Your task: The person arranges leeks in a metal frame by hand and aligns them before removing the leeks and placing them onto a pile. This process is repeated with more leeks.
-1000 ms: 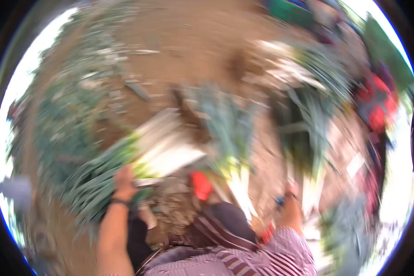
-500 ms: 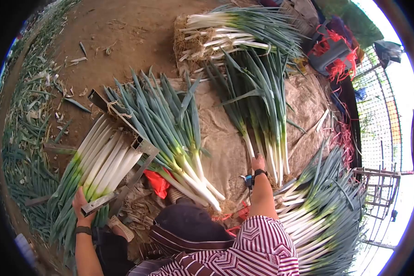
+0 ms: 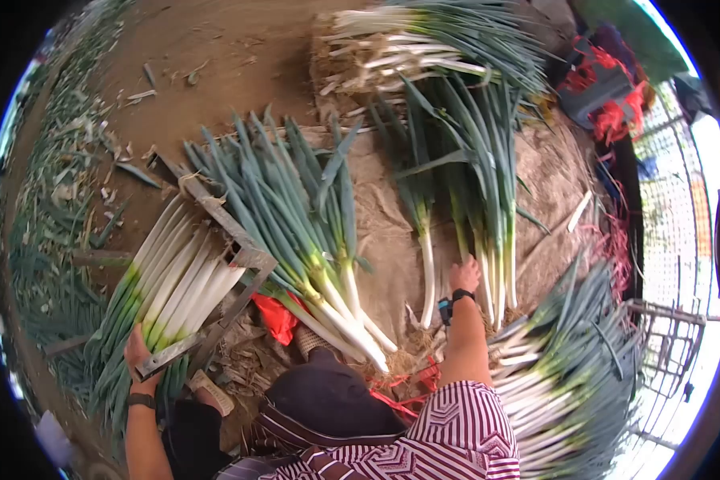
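Observation:
At the lower left, my left hand (image 3: pixel 138 352) is wrapped round the leek bundle (image 3: pixel 172 296) beside the end of a metal frame (image 3: pixel 240 252). The bundle's white ends lie inside the frame. My right hand (image 3: pixel 466 274) is at the white stems of the upright-lying leeks (image 3: pixel 488 192) on the cloth. Its fingers are closed at a stem, but what they grip is partly hidden. A single leek (image 3: pixel 428 276) lies just left of that hand. Another group of leeks (image 3: pixel 304 232) lies between my hands, white ends toward me.
A large leek pile (image 3: pixel 424 48) lies at the top and another (image 3: pixel 552 376) at the lower right. Red strips and a grey container (image 3: pixel 600 92) are at the upper right. Leaf scraps (image 3: pixel 48 232) cover the left edge. A red piece (image 3: pixel 274 318) lies near my knee.
My right hand has let go of the leftmost leek, which now lies apart, and has moved slightly right and up to the neighbouring stems. My left hand stays at the bundle.

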`<state>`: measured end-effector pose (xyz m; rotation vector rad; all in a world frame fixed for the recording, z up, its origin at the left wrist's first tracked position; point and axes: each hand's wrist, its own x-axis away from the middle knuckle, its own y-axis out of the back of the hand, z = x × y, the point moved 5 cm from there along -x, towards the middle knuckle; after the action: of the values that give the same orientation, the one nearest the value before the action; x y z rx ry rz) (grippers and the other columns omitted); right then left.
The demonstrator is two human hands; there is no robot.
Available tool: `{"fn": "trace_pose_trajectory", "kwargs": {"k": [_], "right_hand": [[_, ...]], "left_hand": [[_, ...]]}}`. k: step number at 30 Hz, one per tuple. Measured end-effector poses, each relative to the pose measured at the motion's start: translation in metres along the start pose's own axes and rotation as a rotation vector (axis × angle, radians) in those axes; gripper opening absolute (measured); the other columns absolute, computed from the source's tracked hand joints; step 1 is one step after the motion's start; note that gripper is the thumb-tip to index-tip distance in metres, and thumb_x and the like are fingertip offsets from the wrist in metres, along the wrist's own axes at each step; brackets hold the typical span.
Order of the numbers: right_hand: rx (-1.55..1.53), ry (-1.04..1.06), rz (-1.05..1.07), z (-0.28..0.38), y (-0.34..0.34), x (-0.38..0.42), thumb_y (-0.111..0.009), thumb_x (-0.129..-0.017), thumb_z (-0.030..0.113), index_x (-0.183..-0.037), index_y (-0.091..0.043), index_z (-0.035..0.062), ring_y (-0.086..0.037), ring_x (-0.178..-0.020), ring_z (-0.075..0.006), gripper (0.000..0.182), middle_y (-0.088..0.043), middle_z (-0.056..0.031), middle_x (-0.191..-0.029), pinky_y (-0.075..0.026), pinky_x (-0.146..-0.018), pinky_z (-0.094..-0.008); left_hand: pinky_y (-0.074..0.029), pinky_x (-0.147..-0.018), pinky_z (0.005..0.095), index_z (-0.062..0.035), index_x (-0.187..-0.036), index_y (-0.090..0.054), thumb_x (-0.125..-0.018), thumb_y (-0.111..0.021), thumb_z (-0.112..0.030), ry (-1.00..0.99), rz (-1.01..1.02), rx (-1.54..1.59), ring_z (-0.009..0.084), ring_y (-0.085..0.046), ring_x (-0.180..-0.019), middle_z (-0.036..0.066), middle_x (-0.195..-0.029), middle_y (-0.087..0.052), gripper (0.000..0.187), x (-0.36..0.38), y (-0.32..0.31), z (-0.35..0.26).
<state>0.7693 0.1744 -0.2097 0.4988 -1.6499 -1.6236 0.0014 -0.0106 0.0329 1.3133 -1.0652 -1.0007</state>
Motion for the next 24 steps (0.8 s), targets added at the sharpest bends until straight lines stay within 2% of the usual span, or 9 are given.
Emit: {"fn": "trace_pose_trajectory", "kwargs": {"k": [2,5,8,9,13,15,16,19,24], "right_hand": [[0.08,-0.054,0.227,0.0,0.007,-0.014,-0.063,-0.084,0.04,-0.136,-0.048,0.0104,-0.047,-0.126,-0.0373,0.062,-0.051,-0.0167,-0.136,-0.042,-0.102,-0.0501],[0.068,0.267,0.311,-0.012,-0.028,-0.037,-0.054,-0.089,0.042,-0.125,-0.06,0.0075,-0.059,-0.115,-0.0348,0.05,-0.061,-0.0204,-0.124,-0.048,-0.096,-0.0458],[-0.146,0.337,0.162,0.011,-0.006,-0.021,-0.057,-0.088,0.039,-0.116,-0.063,0.0015,-0.064,-0.103,-0.0384,0.048,-0.066,-0.0254,-0.109,-0.051,-0.087,-0.0475],[-0.054,0.319,0.197,-0.008,-0.046,-0.041,-0.06,-0.086,0.041,-0.116,-0.059,0.0014,-0.063,-0.101,-0.0416,0.049,-0.066,-0.025,-0.107,-0.05,-0.086,-0.0492],[0.001,0.354,-0.016,-0.041,-0.137,-0.07,-0.055,-0.088,0.027,-0.103,-0.056,0.0,-0.064,-0.089,-0.0433,0.031,-0.066,-0.0228,-0.097,-0.051,-0.079,-0.0534],[0.085,0.593,-0.159,-0.07,-0.19,-0.11,-0.055,-0.09,0.024,-0.103,-0.054,-0.0013,-0.063,-0.083,-0.0457,0.028,-0.065,-0.0208,-0.092,-0.052,-0.077,-0.0544],[0.039,0.528,-0.153,-0.063,-0.18,-0.103,-0.055,-0.094,0.023,-0.106,-0.054,-0.001,-0.064,-0.073,-0.0362,0.027,-0.063,-0.0153,-0.085,-0.056,-0.066,-0.0461],[1.334,0.873,0.131,-0.021,-0.145,-0.046,-0.044,-0.097,0.028,-0.119,-0.064,0.0225,-0.061,-0.104,-0.0203,0.03,-0.067,-0.003,-0.114,-0.043,-0.08,-0.0443],[1.003,0.853,-0.355,-0.008,-0.101,-0.015,-0.045,-0.097,0.027,-0.106,-0.069,0.0207,-0.061,-0.084,-0.0109,0.026,-0.068,0.0011,-0.095,-0.043,-0.071,-0.0376]], "left_hand": [[-0.043,-0.09,0.0509,-0.0029,-0.125,-0.048,-0.074,-0.075,-0.038,0.006,0.049,0.101,0.0417,-0.055,-0.108,0.022,-0.114,-0.059,0.067,-0.008,-0.002,-0.008],[-0.044,-0.079,0.0507,-0.0065,-0.109,-0.055,-0.077,-0.068,-0.041,-0.014,0.058,0.116,0.0412,-0.057,-0.093,0.02,-0.097,-0.06,0.048,-0.004,0.011,-0.017],[-0.041,-0.084,0.0535,-0.0049,-0.124,-0.049,-0.081,-0.061,-0.016,-0.035,-0.098,-0.019,0.043,-0.053,-0.103,0.021,-0.111,-0.057,0.046,0.017,-0.039,0.03],[-0.04,-0.087,0.0517,-0.0051,-0.128,-0.047,-0.077,-0.061,-0.006,0.015,0.05,0.126,0.0405,-0.051,-0.11,0.019,-0.116,-0.056,0.053,0.007,-0.018,0.018],[-0.038,-0.089,0.0459,-0.0059,-0.129,-0.045,-0.073,-0.062,-0.002,0.075,0.058,-0.133,0.0354,-0.05,-0.114,0.015,-0.117,-0.056,0.058,0.006,-0.016,0.007],[-0.038,-0.09,0.0447,-0.006,-0.129,-0.045,-0.072,-0.062,-0.002,0.073,0.047,-0.13,0.0346,-0.05,-0.115,0.014,-0.118,-0.056,0.059,0.0,-0.014,0.004],[-0.038,-0.09,0.0446,-0.006,-0.129,-0.045,-0.072,-0.062,-0.002,0.056,0.013,-0.123,0.0345,-0.05,-0.115,0.014,-0.118,-0.056,0.059,0.003,-0.016,0.004],[-0.038,-0.091,0.0448,-0.0058,-0.128,-0.046,-0.072,-0.061,-0.002,0.071,0.03,-0.08,0.034,-0.05,-0.116,0.015,-0.121,-0.056,0.057,0.003,-0.007,-0.004],[-0.038,-0.091,0.0456,-0.0058,-0.127,-0.047,-0.072,-0.061,-0.01,0.089,0.014,-0.052,0.0331,-0.05,-0.116,0.015,-0.122,-0.056,0.056,0.001,0.01,-0.016]]}}
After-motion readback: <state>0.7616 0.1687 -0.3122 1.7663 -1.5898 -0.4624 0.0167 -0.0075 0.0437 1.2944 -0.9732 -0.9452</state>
